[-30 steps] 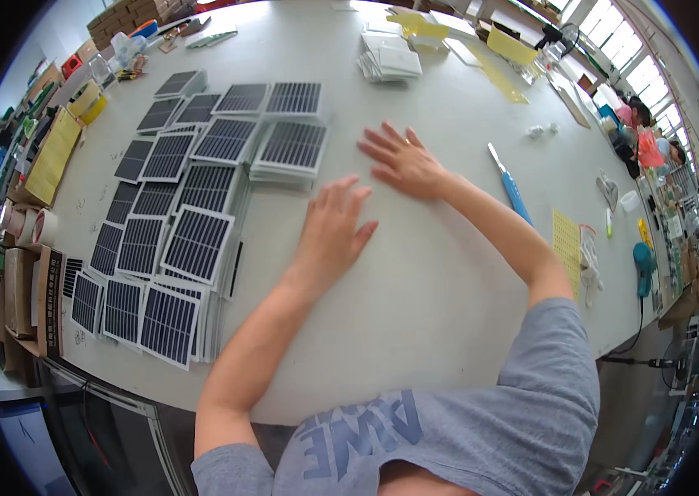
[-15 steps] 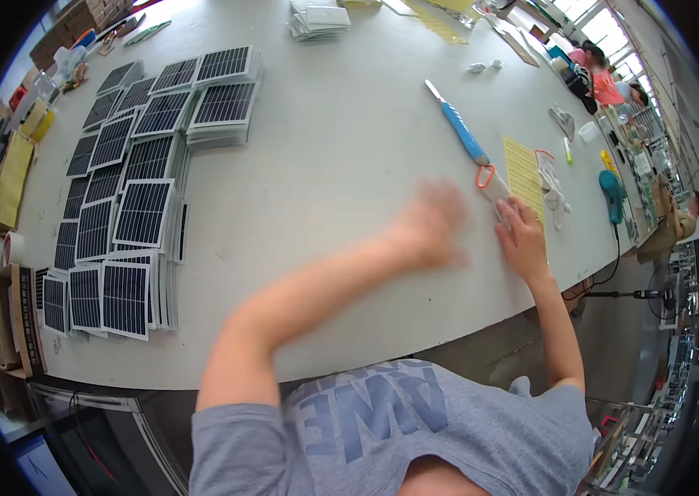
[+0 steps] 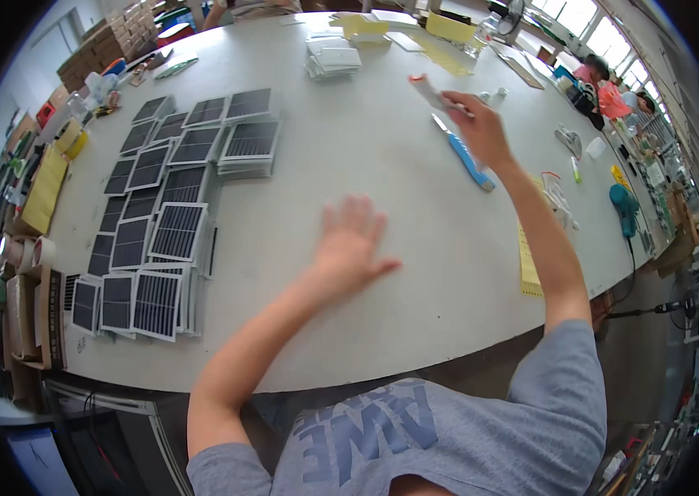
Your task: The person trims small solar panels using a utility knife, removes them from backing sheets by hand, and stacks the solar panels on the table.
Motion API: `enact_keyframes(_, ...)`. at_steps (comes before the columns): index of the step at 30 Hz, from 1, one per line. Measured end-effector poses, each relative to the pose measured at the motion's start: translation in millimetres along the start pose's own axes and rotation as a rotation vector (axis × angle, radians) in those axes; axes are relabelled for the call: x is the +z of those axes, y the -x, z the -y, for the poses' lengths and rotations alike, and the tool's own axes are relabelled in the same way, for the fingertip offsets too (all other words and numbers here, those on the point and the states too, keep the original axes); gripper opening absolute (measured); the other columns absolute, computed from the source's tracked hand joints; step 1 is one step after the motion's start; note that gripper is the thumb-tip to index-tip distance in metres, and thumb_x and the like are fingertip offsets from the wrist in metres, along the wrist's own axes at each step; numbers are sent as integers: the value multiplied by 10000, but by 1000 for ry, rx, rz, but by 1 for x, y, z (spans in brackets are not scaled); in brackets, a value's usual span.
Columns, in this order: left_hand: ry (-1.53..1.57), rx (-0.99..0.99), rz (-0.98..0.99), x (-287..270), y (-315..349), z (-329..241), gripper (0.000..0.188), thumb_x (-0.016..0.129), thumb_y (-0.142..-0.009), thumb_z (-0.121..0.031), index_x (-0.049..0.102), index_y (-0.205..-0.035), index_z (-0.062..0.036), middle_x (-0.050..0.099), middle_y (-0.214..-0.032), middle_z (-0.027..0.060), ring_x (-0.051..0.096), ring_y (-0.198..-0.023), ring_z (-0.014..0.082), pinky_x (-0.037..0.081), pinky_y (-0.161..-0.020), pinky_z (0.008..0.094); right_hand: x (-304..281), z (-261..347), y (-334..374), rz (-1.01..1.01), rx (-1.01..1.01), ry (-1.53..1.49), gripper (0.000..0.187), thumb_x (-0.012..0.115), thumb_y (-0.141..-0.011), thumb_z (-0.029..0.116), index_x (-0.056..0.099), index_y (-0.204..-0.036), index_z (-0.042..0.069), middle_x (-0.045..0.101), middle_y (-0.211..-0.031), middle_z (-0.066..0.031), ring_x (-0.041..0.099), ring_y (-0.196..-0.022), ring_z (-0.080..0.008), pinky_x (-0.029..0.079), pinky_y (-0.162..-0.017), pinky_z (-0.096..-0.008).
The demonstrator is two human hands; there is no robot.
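Note:
My left hand [image 3: 351,252] is over the middle of the white table [image 3: 349,339], palm down with fingers spread and nothing in it; it is slightly blurred. Farther off to the right, my right hand [image 3: 481,128] grips a slim white object with an orange end [image 3: 427,89], whose exact kind I cannot make out. Just below that hand lies a craft knife with a blue handle [image 3: 467,157], its blade pointing away from me. Small solar panels [image 3: 180,223] with dark faces and white edges stand in several stacks on the left.
A yellow sticker sheet [image 3: 529,260] lies partly behind my right forearm. Beyond it are a white cord [image 3: 560,198] and a teal heat gun [image 3: 624,207]. At the back sits a stack of white pieces [image 3: 334,59]. Cardboard boxes [image 3: 31,318] line the left edge.
My right hand has lifted the white object with the orange end off the table and carried it away from me, past the knife. My left hand has moved left and flattened out. The view has shifted.

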State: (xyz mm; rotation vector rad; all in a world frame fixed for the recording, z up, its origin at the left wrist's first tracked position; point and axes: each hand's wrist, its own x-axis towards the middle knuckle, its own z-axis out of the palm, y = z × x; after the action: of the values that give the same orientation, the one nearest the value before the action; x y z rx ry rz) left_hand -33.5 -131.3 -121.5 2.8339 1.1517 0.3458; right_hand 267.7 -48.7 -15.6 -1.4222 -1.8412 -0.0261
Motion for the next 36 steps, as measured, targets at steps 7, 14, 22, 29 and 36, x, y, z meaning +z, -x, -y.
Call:
enact_keyframes(7, 198, 80, -155, -57, 39, 16, 565, 678, -880, -391, 548, -1364, -132, 399, -1493, 198, 311, -1414, 413, 292, -1135, 536, 172, -27, -35, 301, -103, 86, 449, 553, -819, 32, 657, -1243, 139, 614, -1269, -148, 567, -1178, -340, 445, -1024, -424)
enact_keyframes(14, 198, -241, -325, -28, 32, 100, 571, 622, -922, -403, 505, -1395, -104, 412, -1478, 215, 318, -1397, 449, 301, -1122, 548, 81, 74, 104, 767, -408, -659, 434, 494, -603, -103, 748, -845, 152, 716, -989, 20, 616, -994, -169, 381, -955, -356)
enact_keyframes(22, 269, 602, 125, 31, -34, -137, 741, 481, -904, -637, 439, -1452, -141, 289, -1576, 160, 171, -1483, 359, 70, -1174, 613, -161, 16, 217, 669, 423, -525, 341, 494, -580, -143, 728, -780, 4, 715, -903, -103, 611, -838, -204, 490, -781, -339)
enact_keyframes(29, 724, 1163, 352, 18, 2, -195, 394, 709, -808, -400, 697, -1124, -165, 555, -1351, 109, 445, -1323, 311, 348, -1105, 494, -123, -16, 150, 208, 239, 532, 336, 568, -791, -38, 698, -1090, 43, 640, -1173, -145, 593, -1125, -331, 472, -967, -383)
enact_keyframes(36, 481, -232, -622, -41, -21, 60, 321, 695, -856, -149, 634, -1125, 14, 620, -1160, 196, 565, -1119, 352, 427, -994, 428, 40, 27, 7, 335, 116, -5, 387, 617, -943, 204, 584, -1321, 130, 575, -1306, -110, 589, -1150, -237, 502, -926, -352)
